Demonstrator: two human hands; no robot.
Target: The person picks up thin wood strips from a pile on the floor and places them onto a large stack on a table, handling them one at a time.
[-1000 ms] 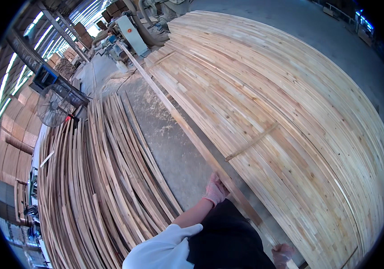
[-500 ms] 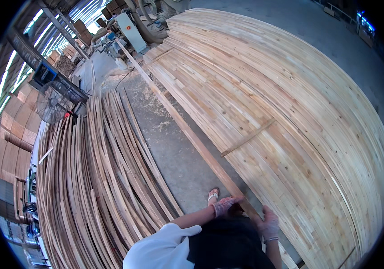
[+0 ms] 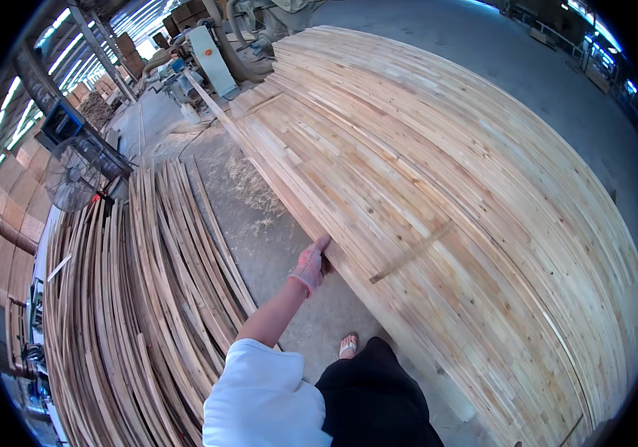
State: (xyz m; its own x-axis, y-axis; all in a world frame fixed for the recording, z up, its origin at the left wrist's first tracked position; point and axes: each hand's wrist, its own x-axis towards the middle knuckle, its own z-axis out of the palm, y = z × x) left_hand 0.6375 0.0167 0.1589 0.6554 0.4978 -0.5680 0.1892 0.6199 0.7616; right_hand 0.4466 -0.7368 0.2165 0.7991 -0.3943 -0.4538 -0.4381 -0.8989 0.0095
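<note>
My left hand [image 3: 311, 264], in a pinkish work glove, is closed round the left edge of a long, narrow wooden strip [image 3: 296, 212]. The strip runs from the machine at the far end down toward my feet, and its near part is blurred. It lies close along the left side of a wide stack of pale jointed wood boards [image 3: 438, 194]; whether it rests on the stack I cannot tell. I do not see my right hand in the picture.
Many loose wooden strips [image 3: 140, 298] lie lengthwise on my left. A standing fan [image 3: 73, 175] is beyond them, by a post. At the far end is a machine with a pale control cabinet [image 3: 212, 59]. Wood shavings [image 3: 248, 182] are scattered on the floor.
My left hand has moved forward along the strip, arm stretched out. The strip has shifted right, against the board stack's edge. My right hand, on the strip before, has gone out of sight.
</note>
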